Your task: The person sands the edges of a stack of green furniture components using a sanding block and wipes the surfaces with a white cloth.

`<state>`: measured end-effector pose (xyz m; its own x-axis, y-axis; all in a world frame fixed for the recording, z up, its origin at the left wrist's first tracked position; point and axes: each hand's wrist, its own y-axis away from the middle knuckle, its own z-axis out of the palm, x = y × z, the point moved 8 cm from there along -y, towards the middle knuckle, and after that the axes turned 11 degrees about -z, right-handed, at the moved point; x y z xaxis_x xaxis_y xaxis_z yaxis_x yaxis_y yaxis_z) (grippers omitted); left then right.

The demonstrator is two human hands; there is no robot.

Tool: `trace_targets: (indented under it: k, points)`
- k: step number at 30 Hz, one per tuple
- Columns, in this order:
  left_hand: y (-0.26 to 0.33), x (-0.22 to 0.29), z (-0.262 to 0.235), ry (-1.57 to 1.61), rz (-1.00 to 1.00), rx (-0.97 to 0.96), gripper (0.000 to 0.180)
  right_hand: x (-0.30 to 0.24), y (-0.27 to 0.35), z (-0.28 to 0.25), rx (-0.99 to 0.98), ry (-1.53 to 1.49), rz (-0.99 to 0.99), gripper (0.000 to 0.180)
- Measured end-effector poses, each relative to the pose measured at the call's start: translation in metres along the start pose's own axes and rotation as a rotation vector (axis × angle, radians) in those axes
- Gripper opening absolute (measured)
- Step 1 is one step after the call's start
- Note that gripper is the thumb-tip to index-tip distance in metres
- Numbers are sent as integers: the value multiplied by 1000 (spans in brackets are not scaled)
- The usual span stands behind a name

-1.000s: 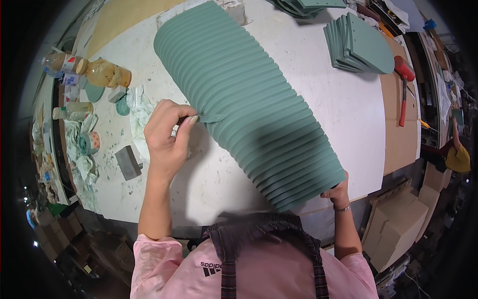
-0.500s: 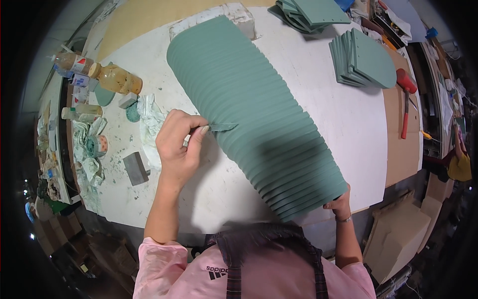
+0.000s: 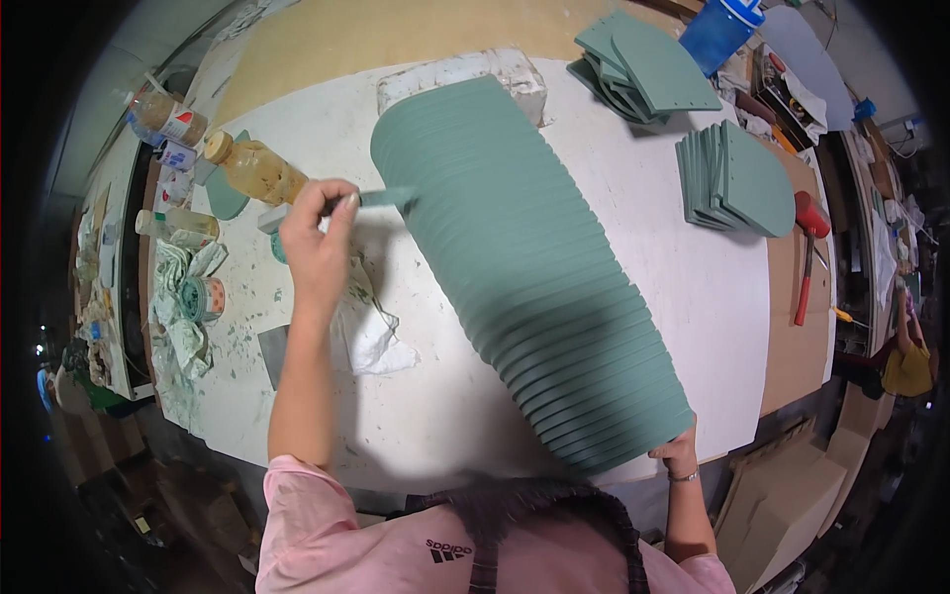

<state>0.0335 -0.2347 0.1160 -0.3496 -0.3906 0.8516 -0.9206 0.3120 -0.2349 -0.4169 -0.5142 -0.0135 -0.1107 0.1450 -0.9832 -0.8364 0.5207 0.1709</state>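
A long row of green, rounded boards (image 3: 524, 257) lies slantwise across the white table, pressed edge to edge. Its far end rests by a whitish, smeared block (image 3: 529, 87). My left hand (image 3: 319, 238) is closed on a slim, flat, green-smeared tool (image 3: 381, 198). The tool's blurred tip reaches the row's left edge near the far end; I cannot tell whether it is a brush or a blade. At the row's near right end, my right hand (image 3: 681, 450) grips the last boards from beneath and behind, its fingers partly hidden.
More green boards (image 3: 732, 178) stand stacked at the right, with another pile (image 3: 648, 69) behind. A red mallet (image 3: 811, 216) lies beyond. Bottles (image 3: 252, 168), an open paint tub (image 3: 203, 297), stained rags (image 3: 381, 342) and a grey block (image 3: 272, 354) lie on the left.
My left hand has carried the tool up along the row's left edge toward the far end. The whole view has shifted a little. My right hand keeps its hold.
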Motion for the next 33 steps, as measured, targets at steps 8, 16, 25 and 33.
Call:
trace_targets:
  k: [8, 16, 25, 33]
  points:
    - [-88, -22, -4, 11, 37, -21, 6, 4, 3, -3, 25, 65, 60, 93]
    - [-108, -8, 15, -97, 114, -160, 5, 3, 3, -1, 86, -21, 74, 101]
    - [-109, 4, 21, -160, 209, -107, 3, 4, 4, -2, 101, -36, 76, 103]
    - [-106, 5, 15, -156, 227, -47, 4, 5, 6, -2, 90, -38, 80, 108]
